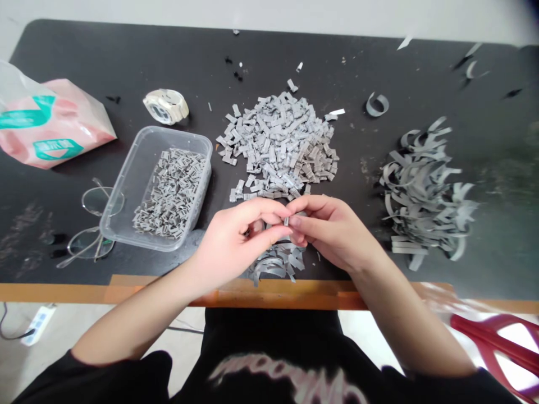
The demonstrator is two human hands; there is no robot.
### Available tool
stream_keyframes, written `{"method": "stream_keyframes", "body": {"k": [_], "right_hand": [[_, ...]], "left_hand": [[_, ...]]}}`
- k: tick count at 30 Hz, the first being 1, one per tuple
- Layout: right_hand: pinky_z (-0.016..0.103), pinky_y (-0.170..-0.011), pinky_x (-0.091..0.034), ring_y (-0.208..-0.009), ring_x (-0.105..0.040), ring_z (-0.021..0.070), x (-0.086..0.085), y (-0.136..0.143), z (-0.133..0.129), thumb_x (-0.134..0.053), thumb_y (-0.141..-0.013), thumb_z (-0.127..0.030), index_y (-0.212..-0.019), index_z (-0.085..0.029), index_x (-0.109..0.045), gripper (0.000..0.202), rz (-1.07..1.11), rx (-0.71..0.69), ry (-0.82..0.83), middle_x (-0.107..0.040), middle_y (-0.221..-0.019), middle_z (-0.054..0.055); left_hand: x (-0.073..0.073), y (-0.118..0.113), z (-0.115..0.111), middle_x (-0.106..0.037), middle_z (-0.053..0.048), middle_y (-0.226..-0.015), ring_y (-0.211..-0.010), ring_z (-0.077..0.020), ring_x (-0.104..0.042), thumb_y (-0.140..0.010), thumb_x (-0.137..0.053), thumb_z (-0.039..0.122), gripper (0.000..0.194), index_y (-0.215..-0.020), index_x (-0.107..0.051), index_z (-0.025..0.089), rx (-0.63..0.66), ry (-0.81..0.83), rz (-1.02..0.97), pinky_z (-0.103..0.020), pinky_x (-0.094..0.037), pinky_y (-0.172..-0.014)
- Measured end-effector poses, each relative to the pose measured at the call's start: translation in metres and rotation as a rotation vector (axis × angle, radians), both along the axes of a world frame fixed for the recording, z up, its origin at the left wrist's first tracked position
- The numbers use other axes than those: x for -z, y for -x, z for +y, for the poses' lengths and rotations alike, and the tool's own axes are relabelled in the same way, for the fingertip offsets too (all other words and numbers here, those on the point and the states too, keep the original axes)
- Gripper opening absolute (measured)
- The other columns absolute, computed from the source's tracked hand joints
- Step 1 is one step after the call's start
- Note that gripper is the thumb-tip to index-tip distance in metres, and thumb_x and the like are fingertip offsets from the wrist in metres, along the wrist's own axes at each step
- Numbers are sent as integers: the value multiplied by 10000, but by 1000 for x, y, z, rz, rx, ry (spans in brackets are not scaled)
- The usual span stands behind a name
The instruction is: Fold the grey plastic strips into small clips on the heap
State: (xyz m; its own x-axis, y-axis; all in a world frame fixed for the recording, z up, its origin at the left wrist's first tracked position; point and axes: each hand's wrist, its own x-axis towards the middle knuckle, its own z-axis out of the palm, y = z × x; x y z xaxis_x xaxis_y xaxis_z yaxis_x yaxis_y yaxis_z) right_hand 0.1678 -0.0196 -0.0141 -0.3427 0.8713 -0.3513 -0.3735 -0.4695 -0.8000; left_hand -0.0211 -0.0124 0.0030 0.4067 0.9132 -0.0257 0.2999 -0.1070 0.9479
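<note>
My left hand (236, 235) and my right hand (332, 227) meet fingertip to fingertip near the table's front edge. Between them they pinch a small grey clip (286, 221), mostly covered by the fingers. Just beyond the hands lies a big pile of small grey pieces (278, 134), with a browner patch (315, 163) at its right. Curved grey strips (278, 261) lie under and in front of the hands. To the left, a clear plastic box (145, 240) holds many small metal-grey clips (172, 193).
More curled grey strips (425, 191) are heaped at the right. At the left are eyeglasses (90, 244), a white watch (166, 106) and a pink-and-white bag (54, 126). A loose curled strip (377, 105) and small scraps lie farther back. A red object (492, 342) is below right.
</note>
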Motion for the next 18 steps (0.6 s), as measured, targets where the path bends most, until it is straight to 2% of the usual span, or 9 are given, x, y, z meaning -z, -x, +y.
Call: {"method": "stream_keyframes", "body": {"k": [4,9,14,18], "right_hand": [[207,-501,-440,-514,-541,80,-1,1,0,-824,-742,-202,-782,-173,-777,68,29,-12,54,-642,-582,-23],[224,-521,-434,-545,-533,86,4,0,-1,-815,-760,-222,-833,-186,-788,85,-109,57,-16,-657,-635,-20],[228,-547,-440,-563,-532,88,5,2,0,-771,-796,-205,-861,-185,-762,69,-349,116,-169,-635,-637,-34],[254,-636,-514,-661,-606,112,2,8,0,-757,-774,-173,-869,-188,-724,102,-417,133,-231,-690,-781,-4]], "left_hand": [[-3,0,-1,-726,23,-773,-547,-80,-547,-861,-736,243,118,-969,-709,204,-16,6,14,-190,-451,-543],[-1,1,-1,-704,53,-766,-497,-60,-480,-912,-681,241,55,-964,-688,224,6,-224,271,-189,-436,-575],[7,2,2,-721,33,-758,-521,-95,-567,-985,-590,293,127,-1032,-665,202,98,-404,498,-217,-443,-597],[13,3,1,-780,-25,-888,-678,-145,-700,-1017,-524,296,188,-1083,-660,183,118,-514,592,-236,-461,-620]]}}
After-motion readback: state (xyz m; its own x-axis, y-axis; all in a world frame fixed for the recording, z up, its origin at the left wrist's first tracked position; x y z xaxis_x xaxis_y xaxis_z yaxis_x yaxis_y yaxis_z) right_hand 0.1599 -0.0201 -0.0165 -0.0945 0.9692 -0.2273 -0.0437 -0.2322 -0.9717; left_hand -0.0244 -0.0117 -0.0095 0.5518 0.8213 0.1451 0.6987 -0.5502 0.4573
